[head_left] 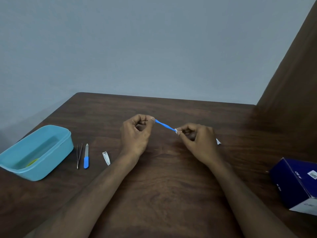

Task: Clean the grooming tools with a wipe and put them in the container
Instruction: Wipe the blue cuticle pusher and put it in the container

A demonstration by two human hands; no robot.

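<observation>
Presently, the left hand (137, 133) is pinching the far end of a slim blue tool (165, 125), holding it clear of the table (171, 177) so its length stays exposed. The right hand (195, 140) is pinching a small white wipe (176, 130) around the tool's near end, likely rubbing it clean. Lying at left, seemingly awaiting wiping: nail clipper (106, 158), blue-handled file (86, 158), tweezers (79, 155). Far left, the open blue container (51, 162) is sitting ready. At right, a dark blue box (296, 184).

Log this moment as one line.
left hand: pinches blue tool | right hand: wipe on tool tip | container: holds green item
</observation>
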